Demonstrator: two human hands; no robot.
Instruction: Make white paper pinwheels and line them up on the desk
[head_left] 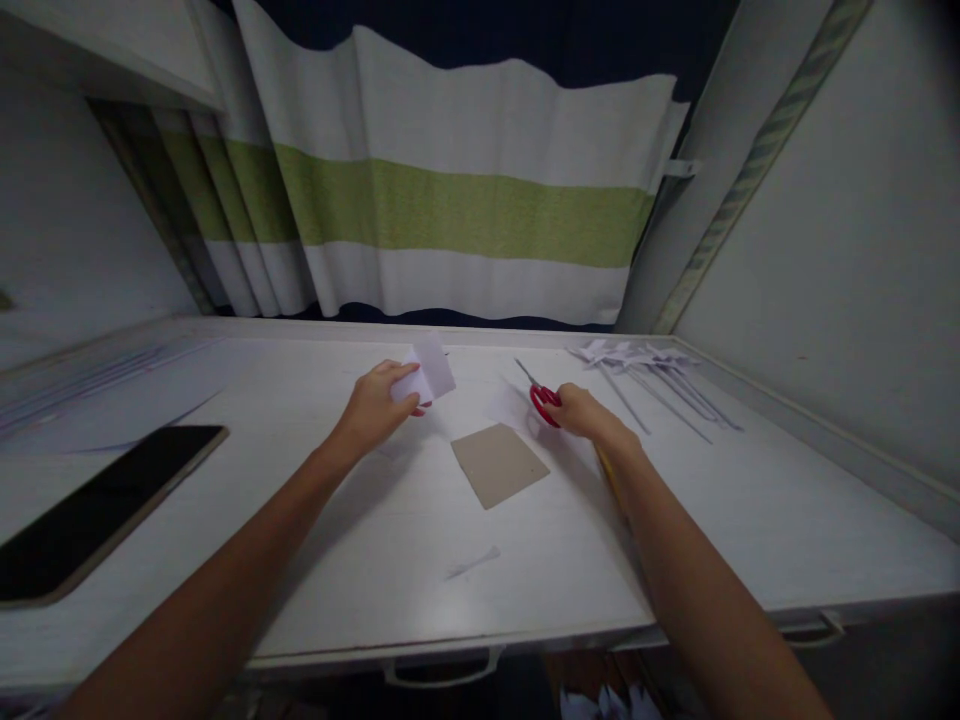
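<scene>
Left hand (375,405) pinching small white folded paper piece (429,372) by lower edge, lifting it slightly above white wooden bench (375,530), probably to keep it free for working. Right hand (581,410) closing around red-handled metal scissors (538,393), blades pointing away toward back-left, resting on bench. Hands well apart; brown square cardboard piece (499,463) lying flat between them, nearer to person. White paper pinwheels on thin sticks (645,365) lying beyond right hand. Black flat tablet (97,510) lying far left.
</scene>
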